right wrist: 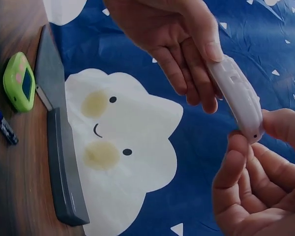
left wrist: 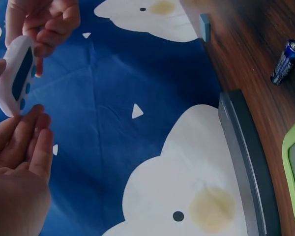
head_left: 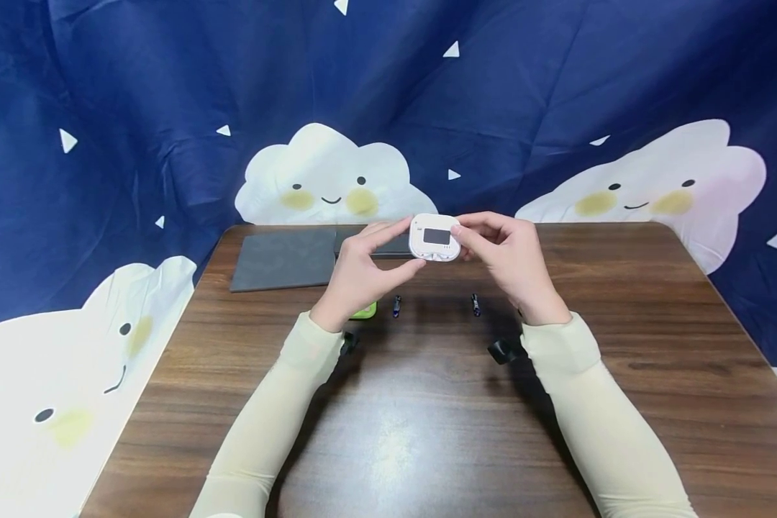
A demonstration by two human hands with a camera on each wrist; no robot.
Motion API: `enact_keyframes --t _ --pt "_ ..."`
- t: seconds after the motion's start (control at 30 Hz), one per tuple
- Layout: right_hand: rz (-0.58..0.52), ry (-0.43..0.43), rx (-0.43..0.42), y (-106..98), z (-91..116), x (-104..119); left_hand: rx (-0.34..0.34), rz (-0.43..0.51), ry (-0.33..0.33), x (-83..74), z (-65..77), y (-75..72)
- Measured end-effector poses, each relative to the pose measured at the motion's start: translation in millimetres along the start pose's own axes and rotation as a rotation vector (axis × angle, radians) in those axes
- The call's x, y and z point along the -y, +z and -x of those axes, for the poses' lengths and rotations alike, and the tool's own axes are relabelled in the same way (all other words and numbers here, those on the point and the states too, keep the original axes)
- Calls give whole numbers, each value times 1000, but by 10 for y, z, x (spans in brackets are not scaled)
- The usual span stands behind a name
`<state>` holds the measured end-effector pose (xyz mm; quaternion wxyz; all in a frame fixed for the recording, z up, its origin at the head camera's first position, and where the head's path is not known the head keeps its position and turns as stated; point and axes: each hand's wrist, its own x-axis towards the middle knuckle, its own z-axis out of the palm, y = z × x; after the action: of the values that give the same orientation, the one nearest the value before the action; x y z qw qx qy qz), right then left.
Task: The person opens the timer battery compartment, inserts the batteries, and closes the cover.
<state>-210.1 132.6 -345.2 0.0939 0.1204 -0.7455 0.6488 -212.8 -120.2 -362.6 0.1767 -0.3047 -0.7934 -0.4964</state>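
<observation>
A small white rounded device [head_left: 436, 237] with a dark rectangle on one face is held up above the table between both hands. My left hand [head_left: 362, 270] grips its left side, with the index finger at the top edge and the thumb at the bottom. At the right edge, my right hand [head_left: 514, 259] pinches it between thumb and fingers. A blue panel and several blue buttons on the device [left wrist: 15, 76] show in the left wrist view. Beneath the hands, two batteries, a left one [head_left: 397, 306] and a right one [head_left: 475, 305], rest apart on the table.
A green device [right wrist: 19, 81] with a screen and pink buttons lies near my left wrist. Behind it are a flat dark grey panel [head_left: 285, 259] and a long dark box [right wrist: 66, 167]. The wooden table [head_left: 654, 324] ends at a blue cloud-patterned curtain [head_left: 479, 93].
</observation>
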Motion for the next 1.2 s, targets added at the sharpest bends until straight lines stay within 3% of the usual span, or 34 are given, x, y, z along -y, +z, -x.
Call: enact_keyframes --t 0.13,0.3,0.7,0.87,1.2 --pt "-9 63 21 -6 5 26 -9 -16 25 -8 5 5" --pt "-44 104 34 -2 18 23 -22 -20 0 -18 7 3" --pt "-126 9 167 -49 26 -60 -83 168 -138 -22 -5 -4" --pt "-140 -47 198 -55 25 -54 -79 250 -159 -35 -14 -16" --pt "-171 -78 211 -49 9 -47 -66 247 -182 -14 -16 -28"
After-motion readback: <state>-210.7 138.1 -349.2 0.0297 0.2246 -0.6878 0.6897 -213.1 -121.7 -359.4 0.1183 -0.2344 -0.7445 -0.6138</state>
